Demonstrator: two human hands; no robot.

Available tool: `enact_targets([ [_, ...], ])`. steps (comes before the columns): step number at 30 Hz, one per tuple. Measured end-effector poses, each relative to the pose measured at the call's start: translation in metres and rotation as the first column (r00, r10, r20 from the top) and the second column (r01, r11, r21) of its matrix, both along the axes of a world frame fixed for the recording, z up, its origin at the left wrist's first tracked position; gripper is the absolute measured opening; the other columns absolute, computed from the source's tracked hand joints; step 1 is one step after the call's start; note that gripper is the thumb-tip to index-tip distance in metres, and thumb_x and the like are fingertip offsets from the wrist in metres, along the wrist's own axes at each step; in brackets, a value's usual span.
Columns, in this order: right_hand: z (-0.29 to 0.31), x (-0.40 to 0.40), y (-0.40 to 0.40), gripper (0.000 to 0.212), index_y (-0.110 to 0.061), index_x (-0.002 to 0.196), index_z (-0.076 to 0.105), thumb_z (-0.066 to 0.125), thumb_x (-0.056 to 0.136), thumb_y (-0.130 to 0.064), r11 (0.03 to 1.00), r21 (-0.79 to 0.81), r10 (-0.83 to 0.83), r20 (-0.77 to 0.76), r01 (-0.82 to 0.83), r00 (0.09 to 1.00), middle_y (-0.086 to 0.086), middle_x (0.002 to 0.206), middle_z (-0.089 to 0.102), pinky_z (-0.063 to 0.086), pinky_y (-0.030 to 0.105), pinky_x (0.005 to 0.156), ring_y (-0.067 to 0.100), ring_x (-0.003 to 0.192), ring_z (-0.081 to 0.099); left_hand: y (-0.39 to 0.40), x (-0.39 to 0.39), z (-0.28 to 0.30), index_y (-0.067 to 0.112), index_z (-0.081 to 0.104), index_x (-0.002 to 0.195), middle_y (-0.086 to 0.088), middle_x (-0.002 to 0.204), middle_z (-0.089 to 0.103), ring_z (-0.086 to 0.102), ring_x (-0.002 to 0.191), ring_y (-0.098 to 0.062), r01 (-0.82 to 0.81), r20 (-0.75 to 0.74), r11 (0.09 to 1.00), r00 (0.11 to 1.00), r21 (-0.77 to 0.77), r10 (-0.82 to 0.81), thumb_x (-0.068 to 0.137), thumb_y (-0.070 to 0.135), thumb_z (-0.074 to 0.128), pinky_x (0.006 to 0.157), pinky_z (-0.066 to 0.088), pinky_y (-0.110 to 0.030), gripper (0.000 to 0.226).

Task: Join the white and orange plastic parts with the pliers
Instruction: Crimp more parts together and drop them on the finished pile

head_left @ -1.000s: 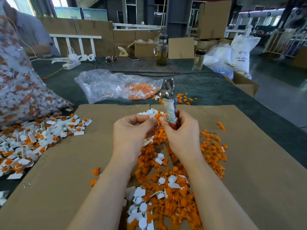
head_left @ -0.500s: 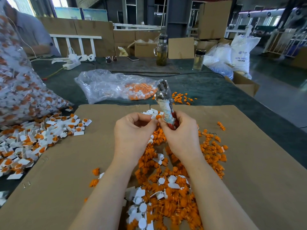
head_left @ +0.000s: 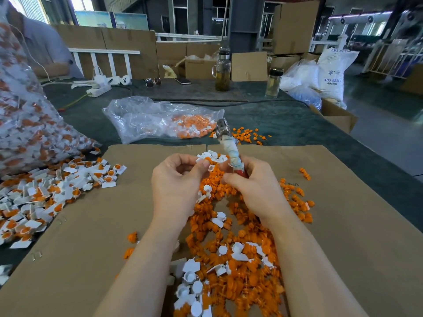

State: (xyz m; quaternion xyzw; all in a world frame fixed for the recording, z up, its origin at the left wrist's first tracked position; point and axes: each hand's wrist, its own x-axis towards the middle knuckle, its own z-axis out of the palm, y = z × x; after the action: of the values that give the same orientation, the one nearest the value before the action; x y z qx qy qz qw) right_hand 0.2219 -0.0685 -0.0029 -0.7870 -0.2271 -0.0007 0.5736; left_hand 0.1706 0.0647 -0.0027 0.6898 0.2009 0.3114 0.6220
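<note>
Over the cardboard sheet (head_left: pixel 343 225), my left hand (head_left: pixel 176 184) pinches a white and orange plastic part (head_left: pixel 207 159) between thumb and fingertips. My right hand (head_left: pixel 254 186) grips the pliers (head_left: pixel 230 147) by their cloth-wrapped handles, with the metal jaws pointing up and away. The jaws hold nothing that I can see. The two hands sit a little apart. Below them lies a heap of loose orange parts (head_left: pixel 231 266) mixed with white parts (head_left: pixel 191 280).
A pile of joined white and orange pieces (head_left: pixel 45 191) lies at the left, beside a big full bag (head_left: pixel 25 124). A clear bag of parts (head_left: pixel 160 121) lies beyond the cardboard. Two bottles (head_left: pixel 222 72), boxes and a person's arm (head_left: pixel 52 69) are farther back.
The pliers tilted left and their jaws dropped lower. My hands drew slightly apart, and the left hand's pinched part now shows clearly.
</note>
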Motion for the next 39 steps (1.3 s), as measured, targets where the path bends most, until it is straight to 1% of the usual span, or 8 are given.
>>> enact_targets([
  [4, 0.001, 0.005, -0.011, 0.014, -0.021, 0.096, 0.067, 0.066, 0.087, -0.010, 0.989, -0.091, 0.103, -0.121, -0.114, 0.987, -0.005, 0.082, 0.066, 0.057, 0.047, 0.081, 0.016, 0.080, 0.066, 0.003, -0.002, 0.002, 0.009, 0.071, 0.085, -0.001, 0.071, 0.074, 0.071, 0.062, -0.004, 0.031, 0.082, 0.994, 0.996, -0.101, -0.023, 0.085, 0.009, 0.074, 0.055, 0.050, -0.010, 0.004],
  [7, 0.002, 0.006, -0.016, 0.014, -0.016, 0.099, 0.065, 0.066, 0.087, -0.010, 0.964, -0.157, 0.188, -0.168, -0.215, 0.968, 0.002, 0.093, 0.067, 0.056, 0.037, 0.085, 0.018, 0.086, 0.068, 0.007, -0.003, 0.002, 0.006, 0.070, 0.088, -0.003, 0.073, 0.074, 0.073, 0.066, -0.009, 0.066, 0.126, 0.988, 0.991, -0.140, -0.048, 0.087, 0.006, 0.073, 0.060, 0.053, -0.014, 0.003],
  [11, 0.004, 0.005, -0.018, 0.015, -0.024, 0.096, 0.064, 0.068, 0.086, -0.013, 0.916, -0.237, 0.287, -0.181, -0.325, 0.941, -0.019, 0.079, 0.066, 0.043, 0.011, 0.065, -0.004, 0.075, 0.061, 0.009, -0.004, 0.002, 0.006, 0.070, 0.088, -0.003, 0.073, 0.074, 0.072, 0.065, -0.008, 0.092, 0.155, 0.984, 0.986, -0.150, -0.069, 0.087, 0.006, 0.072, 0.060, 0.054, -0.014, 0.002],
  [16, 0.001, 0.005, -0.017, 0.018, -0.029, 0.099, 0.061, 0.068, 0.087, -0.017, 0.901, -0.262, 0.306, -0.179, -0.345, 0.935, -0.017, 0.083, 0.063, 0.043, 0.023, 0.074, -0.003, 0.078, 0.060, 0.011, -0.005, 0.002, 0.009, 0.068, 0.083, 0.003, 0.067, 0.071, 0.070, 0.064, -0.009, 0.123, 0.181, 0.980, 0.979, -0.155, -0.094, 0.087, 0.005, 0.070, 0.061, 0.053, -0.014, 0.006],
  [21, 0.002, 0.003, -0.015, 0.017, -0.025, 0.090, 0.062, 0.062, 0.088, -0.008, 0.885, -0.314, 0.316, -0.141, -0.345, 0.938, -0.034, 0.065, 0.059, 0.038, 0.004, 0.057, -0.012, 0.064, 0.056, 0.013, -0.006, 0.003, 0.010, 0.069, 0.083, 0.004, 0.067, 0.071, 0.069, 0.064, -0.008, 0.140, 0.180, 0.982, 0.977, -0.126, -0.116, 0.087, 0.005, 0.070, 0.061, 0.052, -0.013, 0.007],
  [24, 0.004, 0.001, -0.013, 0.027, -0.026, 0.083, 0.059, 0.057, 0.088, 0.000, 0.885, -0.320, 0.315, -0.123, -0.339, 0.941, -0.034, 0.060, 0.057, 0.037, 0.001, 0.054, -0.015, 0.062, 0.056, 0.014, -0.006, 0.002, 0.011, 0.069, 0.083, 0.005, 0.068, 0.071, 0.070, 0.064, -0.008, 0.149, 0.180, 0.980, 0.976, -0.133, -0.124, 0.088, 0.006, 0.069, 0.062, 0.053, -0.015, 0.007],
  [34, 0.003, 0.000, -0.007, 0.026, -0.033, 0.076, 0.059, 0.056, 0.088, -0.009, 0.871, -0.416, 0.268, -0.042, -0.261, 0.962, -0.014, 0.066, 0.059, 0.040, 0.014, 0.050, -0.003, 0.056, 0.052, 0.017, -0.004, 0.000, 0.009, 0.069, 0.085, 0.004, 0.069, 0.072, 0.070, 0.065, -0.009, 0.171, 0.151, 0.959, 0.979, -0.228, -0.138, 0.086, 0.007, 0.068, 0.063, 0.057, -0.018, 0.003],
  [39, -0.002, 0.001, -0.003, 0.005, -0.021, 0.090, 0.064, 0.059, 0.088, -0.021, 0.874, -0.459, 0.193, 0.030, -0.158, 0.981, -0.002, 0.086, 0.065, 0.048, 0.034, 0.062, 0.010, 0.067, 0.057, 0.028, -0.003, 0.000, 0.008, 0.071, 0.089, -0.003, 0.078, 0.077, 0.074, 0.071, -0.011, 0.114, 0.092, 0.832, 0.993, -0.543, -0.076, 0.086, 0.008, 0.069, 0.061, 0.059, -0.020, 0.003],
])
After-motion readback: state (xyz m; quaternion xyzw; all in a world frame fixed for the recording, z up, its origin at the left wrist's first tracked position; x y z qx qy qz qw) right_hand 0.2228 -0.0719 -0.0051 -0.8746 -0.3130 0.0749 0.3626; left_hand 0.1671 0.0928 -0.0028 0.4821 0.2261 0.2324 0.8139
